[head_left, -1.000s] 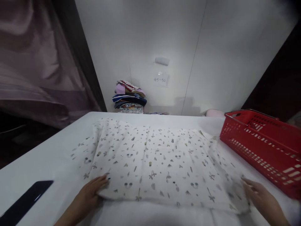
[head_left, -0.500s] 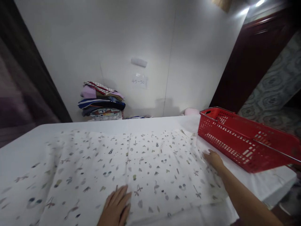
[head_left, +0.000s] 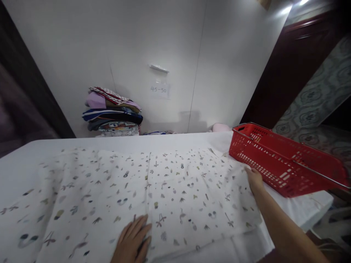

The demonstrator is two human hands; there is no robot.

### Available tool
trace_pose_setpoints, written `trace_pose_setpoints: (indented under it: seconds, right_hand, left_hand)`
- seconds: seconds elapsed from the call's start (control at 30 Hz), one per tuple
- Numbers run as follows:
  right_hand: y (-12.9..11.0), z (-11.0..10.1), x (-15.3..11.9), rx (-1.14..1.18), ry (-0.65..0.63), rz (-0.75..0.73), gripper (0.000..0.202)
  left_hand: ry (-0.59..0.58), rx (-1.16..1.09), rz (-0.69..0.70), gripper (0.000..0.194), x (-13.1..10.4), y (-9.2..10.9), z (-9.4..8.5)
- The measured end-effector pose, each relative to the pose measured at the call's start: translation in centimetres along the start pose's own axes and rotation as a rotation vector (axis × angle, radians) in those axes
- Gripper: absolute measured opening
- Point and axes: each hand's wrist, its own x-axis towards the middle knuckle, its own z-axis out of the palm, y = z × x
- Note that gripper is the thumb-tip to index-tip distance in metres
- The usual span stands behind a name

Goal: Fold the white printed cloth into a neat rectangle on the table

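Note:
A white cloth (head_left: 175, 193) printed with small sunglasses, starfish and leaf shapes lies spread over the white table. My left hand (head_left: 133, 237) rests flat on it near the front middle, beside a crease running away from me; its fingers are stretched out. At the cloth's right edge, my right hand (head_left: 255, 179) pinches the fabric and holds that edge slightly raised. The fingertips of the right hand are partly hidden by the cloth.
A red plastic basket (head_left: 274, 160) with metal handles stands on the table's right side. Behind the table (head_left: 181, 140) is a stack of folded clothes (head_left: 113, 113). A paper label (head_left: 159, 90) reading "45-50" is on the wall.
My right hand has taken hold of the cloth's right edge and drawn it outward and up a little. The left hand stays on the cloth. The view has shifted slightly.

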Motion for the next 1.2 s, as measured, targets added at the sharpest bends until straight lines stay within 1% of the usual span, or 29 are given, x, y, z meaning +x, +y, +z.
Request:
trace_pose_setpoints:
  seconds: [0.03, 0.07, 0.1, 0.13, 0.2, 0.27, 0.3, 0.33, 0.37, 0.43, 0.5, 0.57, 0.67, 0.7, 0.73, 0.77, 0.8, 0.83, 0.87, 0.9, 0.93, 0.97, 1.0, 1.07, 1.13, 1.2]
  right_hand:
    - [-1.9, 0.0, -1.1, 0.067, -0.002, -0.022, 0.047]
    - [-3.9, 0.3, -2.5, 0.129, -0.041, -0.087, 0.046]
    - [-6.0, 0.7, -4.2, 0.165, -0.157, -0.203, 0.045]
    - [-8.0, 1.4, -6.3, 0.144, -0.288, -0.317, 0.042]
    - [-11.2, 3.0, -10.7, 0.013, -0.615, -0.577, 0.034]
    - [-13.0, 4.8, -14.9, -0.176, -0.869, -0.837, 0.026]
    - [-13.4, 5.6, -16.7, -0.263, -0.952, -0.905, 0.024]
    - [-13.5, 6.2, -18.1, -0.337, -1.009, -0.943, 0.023]
    - [-13.4, 6.6, -19.3, -0.382, -1.018, -0.952, 0.023]
    - [-13.0, 6.6, -20.8, -0.417, -0.991, -0.93, 0.025]
    - [-12.7, 5.8, -21.5, -0.396, -0.962, -0.907, 0.027]
    - [-12.4, 4.5, -21.7, -0.332, -0.979, -0.885, 0.026]
    - [-11.7, 2.8, -20.7, -0.112, -1.039, -0.806, 0.024]
    - [-11.2, 2.5, -19.8, -0.027, -1.016, -0.755, 0.025]
    - [-10.5, 2.3, -18.5, 0.042, -0.949, -0.695, 0.027]
    - [-9.5, 2.3, -16.9, 0.079, -0.839, -0.626, 0.03]
    - [-8.2, 2.3, -14.9, 0.067, -0.681, -0.543, 0.033]
    - [-6.8, 2.3, -12.8, 0.01, -0.514, -0.47, 0.036]
    - [-5.2, 2.3, -10.5, -0.082, -0.388, -0.416, 0.038]
    - [-3.5, 2.4, -8.3, -0.186, -0.285, -0.352, 0.04]
    - [-2.0, 2.4, -6.2, -0.285, -0.235, -0.267, 0.042]
    - [-0.6, 2.4, -4.3, -0.369, -0.243, -0.172, 0.044]
    - [0.5, 2.4, -2.8, -0.426, -0.297, -0.084, 0.045]
    - [1.8, 2.6, -0.8, -0.481, -0.38, 0.023, 0.046]
    - [2.0, 3.1, 0.1, -0.452, -0.46, 0.088, 0.046]
    - [1.5, 3.8, 0.1, -0.341, -0.492, 0.141, 0.039]
  left_hand:
    - [0.019, -0.025, -0.004, 0.033, 0.1, 0.0, -0.1]
    - [0.04, -0.056, -0.015, 0.032, 0.3, 0.1, -0.3]
    - [0.065, -0.091, -0.038, 0.031, 0.6, 0.2, -0.5]
    - [0.088, -0.131, -0.075, 0.03, 0.9, 0.6, -0.8]
    - [0.114, -0.24, -0.173, 0.031, 1.8, 1.7, -1.4]
    - [0.094, -0.395, -0.276, 0.033, 2.9, 3.3, -2.0]
    - [0.059, -0.487, -0.324, 0.034, 3.4, 4.3, -2.3]
    - [0.018, -0.581, -0.378, 0.036, 4.0, 5.2, -2.4]
    - [-0.027, -0.671, -0.443, 0.038, 4.6, 6.0, -2.5]
    - [-0.102, -0.841, -0.575, 0.041, 5.7, 7.3, -2.4]
    - [-0.143, -0.973, -0.672, 0.043, 6.9, 8.1, -2.2]
    - [-0.146, -1.043, -0.725, 0.043, 8.3, 8.4, -2.0]
    - [-0.13, -1.069, -0.795, 0.042, 11.1, 8.4, -2.0]
    - [-0.123, -1.077, -0.826, 0.043, 12.1, 8.4, -2.0]
    - [-0.113, -1.086, -0.855, 0.043, 13.2, 8.3, -1.9]
    - [-0.098, -1.097, -0.881, 0.044, 14.1, 8.2, -1.8]
    - [-0.08, -1.105, -0.901, 0.044, 15.0, 8.1, -1.7]
    - [-0.066, -1.114, -0.917, 0.044, 15.8, 8.0, -1.5]
    - [-0.049, -1.124, -0.934, 0.043, 16.5, 7.8, -1.2]
    - [-0.029, -1.138, -0.956, 0.043, 17.0, 7.6, -0.9]
    - [-0.007, -1.156, -0.979, 0.043, 17.5, 7.5, -0.6]
    - [0.015, -1.174, -1.0, 0.045, 17.8, 7.4, -0.3]
    - [0.035, -1.193, -1.016, 0.046, 18.2, 7.3, 0.0]
    - [0.061, -1.221, -1.033, 0.049, 18.8, 7.4, 0.6]
    - [0.054, -1.24, -1.039, 0.05, 19.5, 7.8, 1.2]
    - [0.028, -1.257, -1.051, 0.049, 20.3, 8.2, 1.8]
